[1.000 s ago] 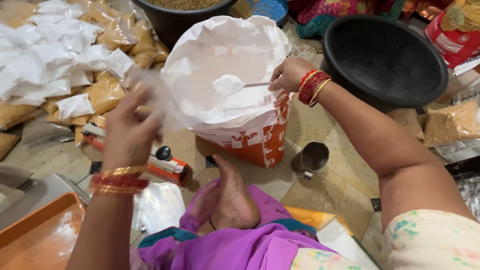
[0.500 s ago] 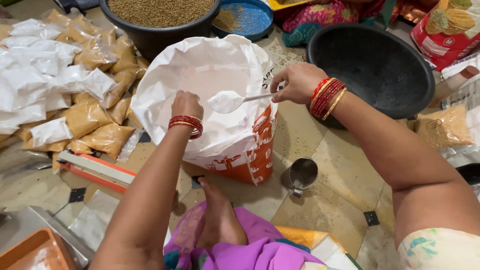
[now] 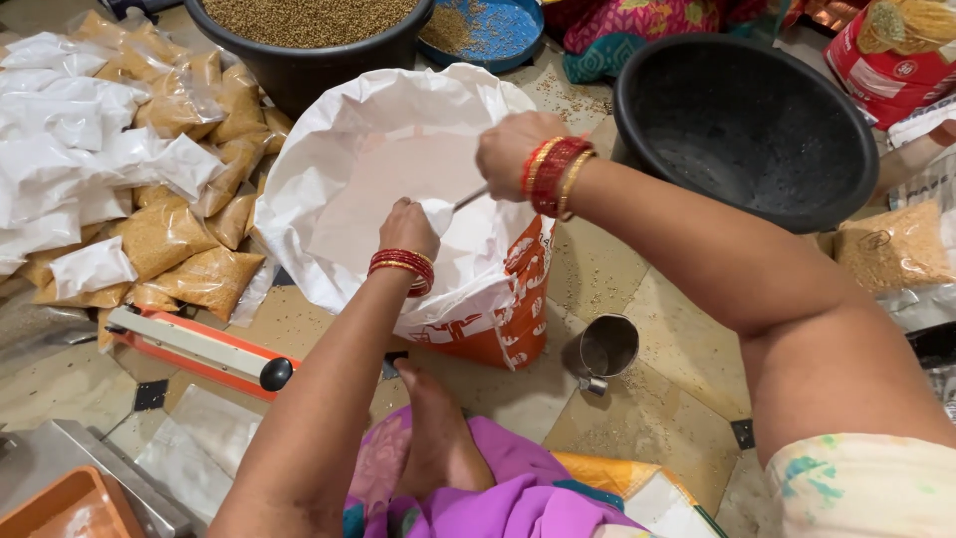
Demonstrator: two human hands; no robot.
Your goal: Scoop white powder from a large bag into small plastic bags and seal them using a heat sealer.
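- Left hand [image 3: 408, 229]: reaches into the open white sack [image 3: 329, 149], fingers closed on a small clear pouch [image 3: 435, 211] held at the sack's mouth.
- Right hand [image 3: 513, 149]: arm extended across the sack, wrist bent, fist closed on a metal spoon handle [image 3: 471, 198] angled down toward the pouch.
- Sack: upright on the floor, between the black basin [image 3: 747, 130] and the filled packets [image 3: 159, 239].
- Steel cup [image 3: 605, 351]: just beside the sack's base.

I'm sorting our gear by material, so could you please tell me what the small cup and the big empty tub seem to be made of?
Small cup: probably steel, shiny grey with reflections. Empty tub: likely plastic, matte black, dusty inside.
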